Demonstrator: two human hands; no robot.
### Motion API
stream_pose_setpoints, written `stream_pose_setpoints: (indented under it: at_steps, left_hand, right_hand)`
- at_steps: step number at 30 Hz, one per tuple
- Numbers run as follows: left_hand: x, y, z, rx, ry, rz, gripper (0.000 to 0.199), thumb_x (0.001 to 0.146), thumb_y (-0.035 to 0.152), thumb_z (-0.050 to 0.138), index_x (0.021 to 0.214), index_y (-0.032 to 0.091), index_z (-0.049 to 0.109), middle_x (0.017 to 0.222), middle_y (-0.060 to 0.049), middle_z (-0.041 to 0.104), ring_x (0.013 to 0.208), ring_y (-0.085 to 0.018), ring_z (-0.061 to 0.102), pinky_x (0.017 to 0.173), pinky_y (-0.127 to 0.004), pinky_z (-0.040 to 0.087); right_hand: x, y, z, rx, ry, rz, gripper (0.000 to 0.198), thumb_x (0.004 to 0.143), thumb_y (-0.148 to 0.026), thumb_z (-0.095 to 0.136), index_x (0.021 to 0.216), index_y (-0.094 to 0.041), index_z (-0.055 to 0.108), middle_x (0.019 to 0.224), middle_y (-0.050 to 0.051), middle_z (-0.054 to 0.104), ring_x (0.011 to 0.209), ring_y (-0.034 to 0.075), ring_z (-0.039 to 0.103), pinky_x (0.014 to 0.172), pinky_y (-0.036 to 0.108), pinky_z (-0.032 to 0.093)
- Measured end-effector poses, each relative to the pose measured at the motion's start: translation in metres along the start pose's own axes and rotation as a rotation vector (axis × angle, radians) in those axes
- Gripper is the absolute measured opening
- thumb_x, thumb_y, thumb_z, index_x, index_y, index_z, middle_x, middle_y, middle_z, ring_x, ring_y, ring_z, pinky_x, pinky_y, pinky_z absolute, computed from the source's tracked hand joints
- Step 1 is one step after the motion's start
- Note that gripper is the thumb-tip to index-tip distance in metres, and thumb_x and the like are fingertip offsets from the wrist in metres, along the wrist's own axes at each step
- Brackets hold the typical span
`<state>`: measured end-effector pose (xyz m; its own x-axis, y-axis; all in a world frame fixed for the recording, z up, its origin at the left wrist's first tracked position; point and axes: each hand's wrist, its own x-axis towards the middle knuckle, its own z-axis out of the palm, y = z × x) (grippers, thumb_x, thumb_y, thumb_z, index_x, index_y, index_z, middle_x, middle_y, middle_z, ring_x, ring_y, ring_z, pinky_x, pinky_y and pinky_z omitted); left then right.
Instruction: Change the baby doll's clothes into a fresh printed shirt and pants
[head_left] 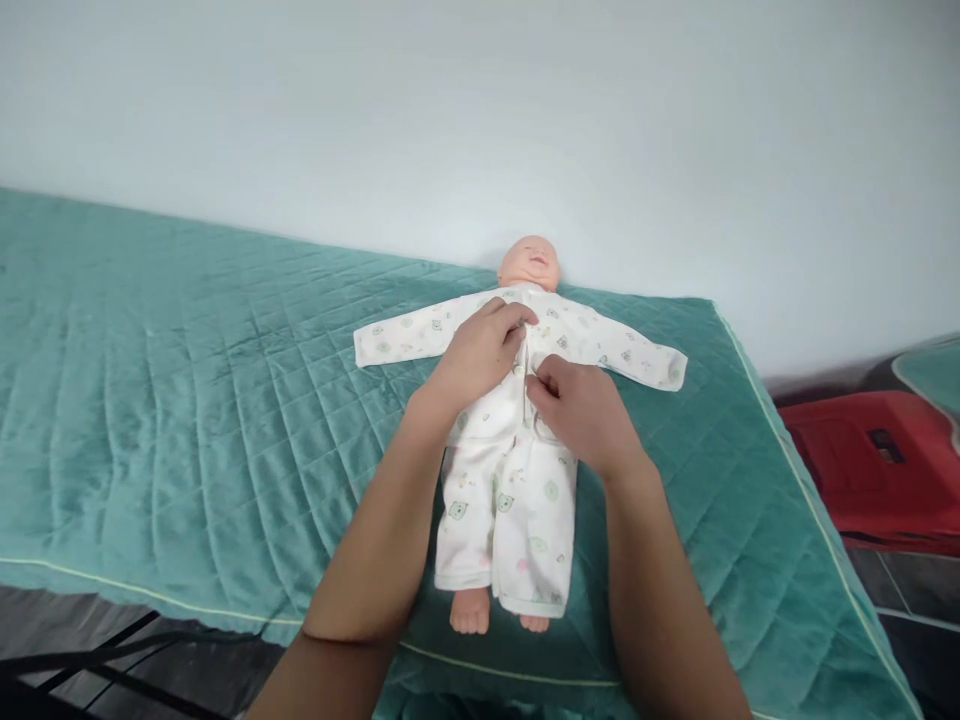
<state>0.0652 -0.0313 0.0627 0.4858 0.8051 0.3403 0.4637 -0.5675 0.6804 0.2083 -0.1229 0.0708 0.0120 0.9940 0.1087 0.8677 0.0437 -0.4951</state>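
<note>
A baby doll [529, 264] lies on its back, head toward the wall and bare feet toward me. It wears a white printed jacket [405, 336] with both sleeves spread out, and matching trousers [465, 530]. At the upper chest my left hand [489, 345] has its fingers closed at the jacket's front opening. Slightly lower and to the right, my right hand [576, 408] pinches the front edge of the jacket. A pale button [519, 371] shows between the hands. My fingers partly hide the cloth they grip.
Beneath the doll spreads a green quilted cover [225, 400], its right edge trimmed with pale piping. A plain white wall [450, 120] rises directly behind. To the right, below the bed's edge, stands a red plastic object [862, 460]. Dark bars [112, 655] show at lower left.
</note>
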Motion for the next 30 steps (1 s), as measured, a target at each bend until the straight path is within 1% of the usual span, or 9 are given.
stream_pose_setpoints:
  at_steps: [2,5,8,10,15,20,25,27,30]
  left_hand:
    - [0.002,-0.001,0.002,0.008,0.037,0.015,0.029,0.093,0.01,0.045,0.109,0.02,0.067,0.098,-0.004,0.062,0.085,-0.016,0.059,0.081,-0.032,0.047]
    - [0.0,-0.003,0.006,0.002,0.089,0.026,0.025,0.09,0.009,0.049,0.103,0.021,0.066,0.091,-0.002,0.061,0.085,-0.016,0.059,0.08,-0.031,0.047]
    - [-0.011,-0.004,0.011,-0.023,0.174,0.016,0.023,0.091,0.011,0.051,0.103,0.022,0.067,0.094,-0.002,0.063,0.089,-0.016,0.06,0.084,-0.031,0.048]
    - [-0.02,-0.004,0.015,-0.037,0.217,0.017,0.024,0.093,0.013,0.051,0.107,0.022,0.068,0.1,-0.003,0.065,0.093,-0.016,0.061,0.088,-0.031,0.049]
    - [-0.03,-0.005,0.021,-0.019,0.273,0.01,0.03,0.095,0.015,0.051,0.117,0.022,0.068,0.105,-0.005,0.064,0.096,-0.016,0.063,0.09,-0.03,0.05]
    - [-0.028,-0.005,0.024,0.014,0.248,0.001,0.031,0.096,0.016,0.049,0.118,0.022,0.069,0.105,-0.005,0.063,0.099,-0.016,0.062,0.093,-0.031,0.049]
    - [-0.03,-0.007,0.027,0.081,0.253,0.027,0.04,0.097,0.016,0.046,0.132,0.025,0.062,0.109,-0.006,0.059,0.099,-0.016,0.06,0.091,-0.03,0.049]
    - [-0.029,-0.007,0.027,0.076,0.243,0.033,0.039,0.098,0.018,0.045,0.132,0.024,0.062,0.109,-0.007,0.059,0.098,-0.016,0.06,0.089,-0.03,0.048]
    - [-0.024,-0.004,0.026,0.038,0.245,-0.011,0.032,0.1,0.026,0.046,0.123,0.02,0.067,0.106,-0.007,0.062,0.099,-0.018,0.061,0.09,-0.031,0.047]
  right_hand:
    - [0.003,0.005,0.001,0.113,0.023,-0.016,0.031,0.092,-0.029,0.05,0.065,-0.021,0.037,0.057,-0.005,0.045,0.055,0.011,0.034,0.058,0.029,0.022]
    - [0.004,0.009,-0.001,0.384,0.037,0.015,0.031,0.09,-0.031,0.054,0.064,-0.02,0.041,0.056,-0.006,0.044,0.055,0.01,0.037,0.058,0.026,0.027]
    - [0.004,0.009,-0.002,0.653,0.021,0.079,0.028,0.09,-0.034,0.057,0.067,-0.021,0.047,0.057,-0.007,0.046,0.055,0.01,0.041,0.056,0.025,0.032]
    - [0.003,0.007,-0.001,0.745,-0.004,0.089,0.027,0.09,-0.035,0.058,0.068,-0.021,0.05,0.056,-0.007,0.049,0.054,0.01,0.044,0.056,0.025,0.034]
    - [0.003,-0.002,0.004,0.741,-0.038,0.044,0.027,0.091,-0.033,0.057,0.068,-0.021,0.051,0.052,-0.007,0.055,0.053,0.01,0.05,0.059,0.024,0.038]
    - [0.003,0.0,0.005,0.687,-0.088,0.052,0.025,0.091,-0.032,0.056,0.068,-0.021,0.052,0.052,-0.007,0.057,0.053,0.01,0.054,0.061,0.024,0.039]
    - [0.004,0.004,0.006,0.713,-0.114,0.039,0.025,0.091,-0.033,0.057,0.069,-0.021,0.052,0.052,-0.007,0.057,0.052,0.01,0.055,0.06,0.023,0.039]
    - [0.004,0.005,0.006,0.721,-0.119,0.039,0.025,0.091,-0.034,0.057,0.07,-0.021,0.052,0.052,-0.007,0.057,0.052,0.01,0.055,0.059,0.023,0.039]
    - [0.004,0.005,0.007,0.72,-0.109,0.04,0.026,0.092,-0.035,0.057,0.07,-0.021,0.052,0.052,-0.007,0.057,0.052,0.01,0.055,0.06,0.023,0.04]
